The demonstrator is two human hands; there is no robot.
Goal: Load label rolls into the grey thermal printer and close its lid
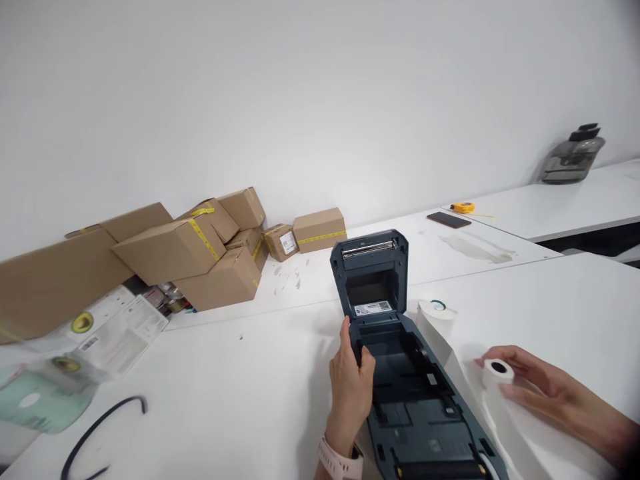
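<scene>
A dark grey label printer stands on the white table with its lid raised and its inside bay bare. My left hand grips the printer's left edge, thumb inside the bay, fingers closed on the side wall. My right hand rests on the table to the right, fingers curled around a white paper roll with a dark core. A second white roll stands just behind, beside the lid. A pale strip of paper runs along the printer's right side.
Several cardboard boxes with yellow tape pile against the wall at the back left. Plastic bags of labels and a black cable lie at the left. A phone, a yellow tape measure and a grey device sit at the back right.
</scene>
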